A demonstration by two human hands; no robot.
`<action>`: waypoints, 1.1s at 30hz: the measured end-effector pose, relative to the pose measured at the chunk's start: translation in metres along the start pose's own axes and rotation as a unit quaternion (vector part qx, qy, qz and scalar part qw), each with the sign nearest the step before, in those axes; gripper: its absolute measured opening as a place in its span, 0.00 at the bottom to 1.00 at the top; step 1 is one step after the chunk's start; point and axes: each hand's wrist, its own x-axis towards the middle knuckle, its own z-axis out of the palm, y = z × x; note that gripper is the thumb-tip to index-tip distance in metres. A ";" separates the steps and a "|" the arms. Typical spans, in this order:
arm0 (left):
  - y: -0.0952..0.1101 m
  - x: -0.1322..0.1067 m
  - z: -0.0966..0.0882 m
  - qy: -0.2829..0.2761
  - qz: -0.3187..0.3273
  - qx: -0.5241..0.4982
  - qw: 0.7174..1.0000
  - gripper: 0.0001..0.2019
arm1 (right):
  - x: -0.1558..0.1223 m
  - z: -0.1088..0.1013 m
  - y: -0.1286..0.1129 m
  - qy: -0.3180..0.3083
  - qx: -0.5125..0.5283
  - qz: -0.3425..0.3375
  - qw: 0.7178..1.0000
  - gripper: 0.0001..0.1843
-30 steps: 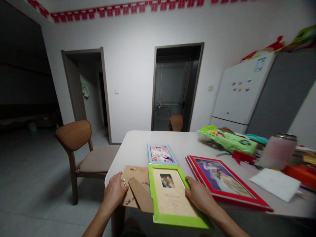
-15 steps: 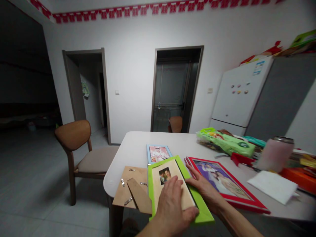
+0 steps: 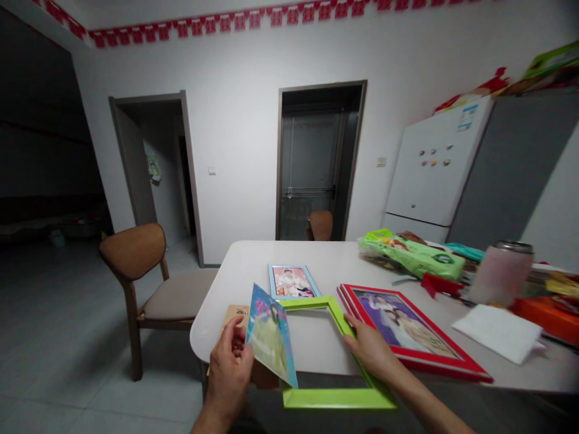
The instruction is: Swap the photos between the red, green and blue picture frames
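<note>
My left hand (image 3: pixel 230 367) is closed on a colourful photo print (image 3: pixel 271 335), held tilted up above the table's near edge. My right hand (image 3: pixel 368 351) rests on the right side of a lime green picture frame (image 3: pixel 337 398), fingers curled against it. The frame lies flat and I see bare table through its opening. A brown backing board (image 3: pixel 236 311) lies to the left, mostly hidden behind the print and my left hand.
On the white table (image 3: pixel 253 256) lie a small blue framed photo (image 3: pixel 292 281), a large red framed photo (image 3: pixel 407 328), a green packet (image 3: pixel 414 256), a pink tumbler (image 3: pixel 500 274) and a white cloth (image 3: pixel 497 331). A wooden chair (image 3: pixel 140 265) stands left, a fridge (image 3: pixel 436 169) right.
My left hand went from the backing board onto the insert in the green frame, then lifted it out. The frame's opening now shows table, and the print faces me.
</note>
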 end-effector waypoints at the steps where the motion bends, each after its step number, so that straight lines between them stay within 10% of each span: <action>1: -0.010 -0.002 -0.003 -0.004 -0.024 -0.011 1.000 0.17 | -0.001 0.003 0.001 -0.006 -0.021 -0.004 1.000 0.27; 7: -0.050 -0.014 -0.001 -0.053 -0.061 0.020 0.997 0.18 | -0.004 0.016 0.001 -0.018 -0.111 -0.031 0.993 0.22; 14: -0.051 -0.015 0.000 -0.113 -0.042 0.096 0.988 0.18 | -0.003 0.021 0.005 -0.008 -0.158 -0.046 0.986 0.18; 22: -0.038 -0.013 -0.001 -0.105 0.033 0.189 0.976 0.18 | -0.015 0.028 -0.025 0.014 0.104 -0.062 0.993 0.23; 29: -0.021 -0.024 0.027 -0.225 0.152 0.217 0.937 0.29 | -0.019 0.047 -0.079 -0.196 0.492 0.082 0.845 0.25; 33: -0.017 -0.017 0.042 -0.214 0.200 0.207 0.933 0.32 | -0.024 0.021 -0.108 -0.158 0.593 0.041 0.788 0.19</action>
